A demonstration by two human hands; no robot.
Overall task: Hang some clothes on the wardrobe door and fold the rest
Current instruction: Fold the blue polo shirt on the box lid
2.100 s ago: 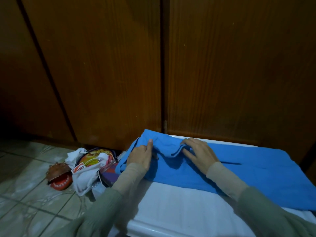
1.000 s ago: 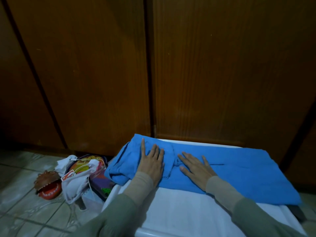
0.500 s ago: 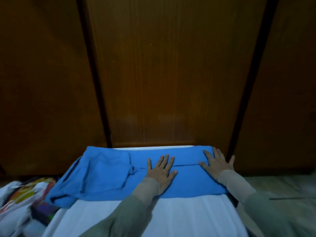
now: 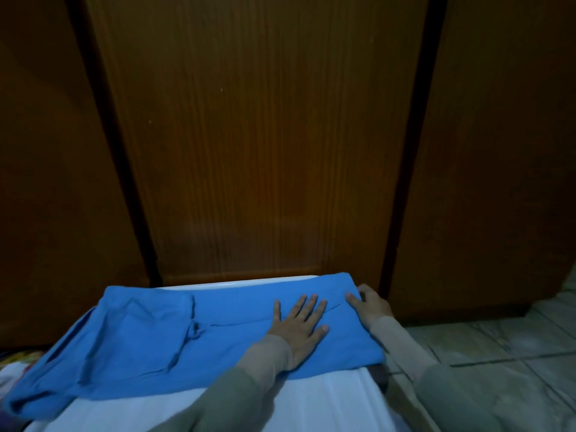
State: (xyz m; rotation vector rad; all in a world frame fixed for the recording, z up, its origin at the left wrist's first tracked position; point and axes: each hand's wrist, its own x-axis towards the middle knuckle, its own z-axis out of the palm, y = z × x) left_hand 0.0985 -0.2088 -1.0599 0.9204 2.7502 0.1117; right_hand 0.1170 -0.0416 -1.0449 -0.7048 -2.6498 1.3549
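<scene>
A blue garment [image 4: 174, 344] lies spread lengthwise on a white surface [image 4: 327, 397], folded into a long band, its left end rumpled and hanging over the edge. My left hand [image 4: 300, 327] presses flat on the garment's right part, fingers straight and spread. My right hand [image 4: 371, 302] is at the garment's right end, with the thumb on top and the fingers curled round the far corner. The brown wardrobe doors [image 4: 265, 151] stand shut directly behind the surface. No clothes hang on them in this view.
Tiled floor [image 4: 498, 338] runs along the right of the white surface. A bit of colourful clutter [image 4: 17, 360] shows at the far left edge. Dark gaps separate the wardrobe door panels.
Both hands have slid rightward along the garment, smoothing it. My right hand went from lying flat to curling round the right end. The view has swung right.
</scene>
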